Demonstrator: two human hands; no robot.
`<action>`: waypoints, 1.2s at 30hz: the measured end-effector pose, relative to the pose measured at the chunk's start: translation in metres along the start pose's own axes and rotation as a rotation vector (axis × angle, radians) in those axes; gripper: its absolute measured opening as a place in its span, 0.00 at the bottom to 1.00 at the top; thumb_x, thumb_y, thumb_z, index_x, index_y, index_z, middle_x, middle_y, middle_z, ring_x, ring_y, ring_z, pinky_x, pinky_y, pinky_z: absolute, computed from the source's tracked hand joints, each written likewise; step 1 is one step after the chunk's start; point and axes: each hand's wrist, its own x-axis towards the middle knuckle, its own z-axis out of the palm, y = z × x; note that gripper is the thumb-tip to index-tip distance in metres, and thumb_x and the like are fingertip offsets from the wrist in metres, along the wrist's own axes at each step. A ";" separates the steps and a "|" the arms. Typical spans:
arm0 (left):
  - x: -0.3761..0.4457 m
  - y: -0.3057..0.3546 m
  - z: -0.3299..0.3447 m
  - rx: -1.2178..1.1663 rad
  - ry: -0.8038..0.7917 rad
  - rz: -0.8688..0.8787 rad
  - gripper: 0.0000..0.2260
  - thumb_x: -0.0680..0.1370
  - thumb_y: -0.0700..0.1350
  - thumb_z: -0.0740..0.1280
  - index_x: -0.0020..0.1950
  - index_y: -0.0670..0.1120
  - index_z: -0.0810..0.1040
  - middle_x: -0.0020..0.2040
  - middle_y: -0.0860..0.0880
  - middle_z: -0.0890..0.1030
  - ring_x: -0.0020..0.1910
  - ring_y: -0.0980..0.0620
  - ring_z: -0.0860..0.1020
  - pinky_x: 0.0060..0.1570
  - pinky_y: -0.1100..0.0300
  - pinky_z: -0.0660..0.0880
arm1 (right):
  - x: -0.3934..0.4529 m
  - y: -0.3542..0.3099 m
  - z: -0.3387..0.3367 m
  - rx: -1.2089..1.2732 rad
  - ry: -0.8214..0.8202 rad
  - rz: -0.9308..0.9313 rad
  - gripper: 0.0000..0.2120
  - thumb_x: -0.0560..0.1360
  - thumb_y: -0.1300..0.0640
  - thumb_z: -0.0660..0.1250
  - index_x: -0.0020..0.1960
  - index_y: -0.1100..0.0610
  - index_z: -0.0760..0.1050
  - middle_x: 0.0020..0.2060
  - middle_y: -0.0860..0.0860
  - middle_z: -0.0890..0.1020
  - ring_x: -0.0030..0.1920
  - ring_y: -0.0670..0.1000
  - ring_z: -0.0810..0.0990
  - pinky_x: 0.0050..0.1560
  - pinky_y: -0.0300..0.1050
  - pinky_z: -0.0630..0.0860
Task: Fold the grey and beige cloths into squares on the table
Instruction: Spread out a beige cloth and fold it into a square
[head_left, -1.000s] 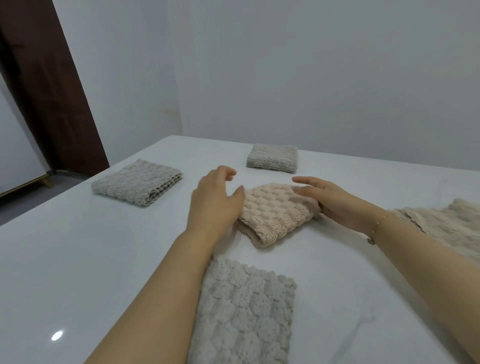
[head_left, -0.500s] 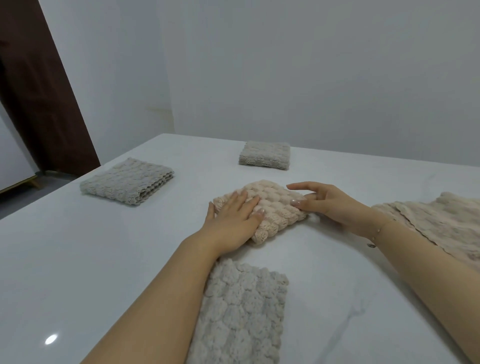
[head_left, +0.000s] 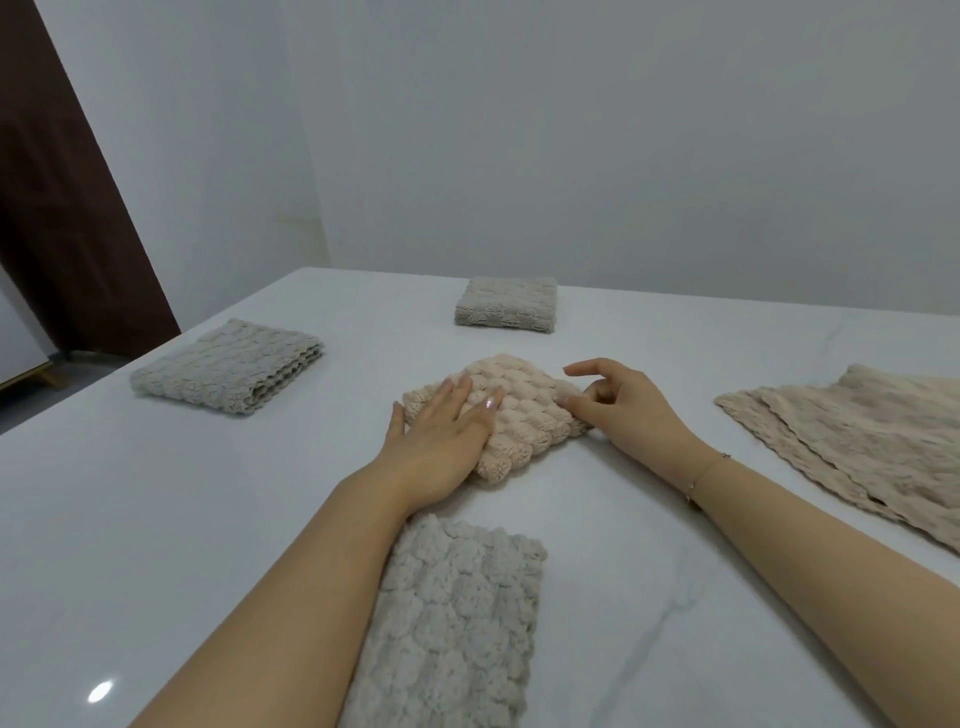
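A folded beige cloth (head_left: 524, 415) lies as a thick square in the middle of the white table (head_left: 156, 519). My left hand (head_left: 441, 431) presses flat on its left half with straight fingers. My right hand (head_left: 628, 415) is at the cloth's right corner, thumb tip touching the edge, index finger raised, the other fingers loosely curled. A folded grey cloth (head_left: 457, 613) lies near me, partly under my left forearm. Two more folded grey cloths sit at the left (head_left: 223, 366) and at the far side (head_left: 506, 304).
Unfolded beige cloths (head_left: 857, 441) lie spread in a stack at the right edge of view. A white wall stands behind the table, and a dark brown door (head_left: 62, 208) is at the far left. Bare tabletop shows at the left front.
My left hand came down from beside the beige cloth and now presses flat on it. My right hand's fingers have lifted and curled at the cloth's right corner.
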 end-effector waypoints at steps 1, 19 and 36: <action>0.000 0.000 0.001 0.032 0.019 0.001 0.20 0.81 0.59 0.39 0.74 0.67 0.44 0.78 0.58 0.40 0.75 0.60 0.37 0.72 0.43 0.33 | 0.000 0.001 0.001 -0.027 0.017 -0.004 0.14 0.73 0.54 0.71 0.58 0.52 0.75 0.33 0.49 0.79 0.34 0.44 0.74 0.43 0.38 0.70; -0.007 0.005 -0.015 -0.067 0.226 -0.003 0.23 0.81 0.59 0.48 0.76 0.58 0.57 0.79 0.55 0.48 0.76 0.59 0.42 0.72 0.47 0.33 | -0.013 -0.021 0.011 -0.369 0.011 -0.322 0.13 0.81 0.54 0.58 0.62 0.53 0.77 0.70 0.47 0.69 0.68 0.45 0.68 0.69 0.42 0.61; -0.006 -0.007 -0.024 -0.156 0.308 -0.163 0.27 0.75 0.64 0.62 0.71 0.54 0.67 0.72 0.51 0.68 0.70 0.48 0.66 0.68 0.48 0.62 | 0.005 -0.053 -0.024 -0.048 -0.366 0.071 0.15 0.81 0.52 0.57 0.64 0.52 0.75 0.64 0.43 0.76 0.63 0.43 0.75 0.66 0.40 0.68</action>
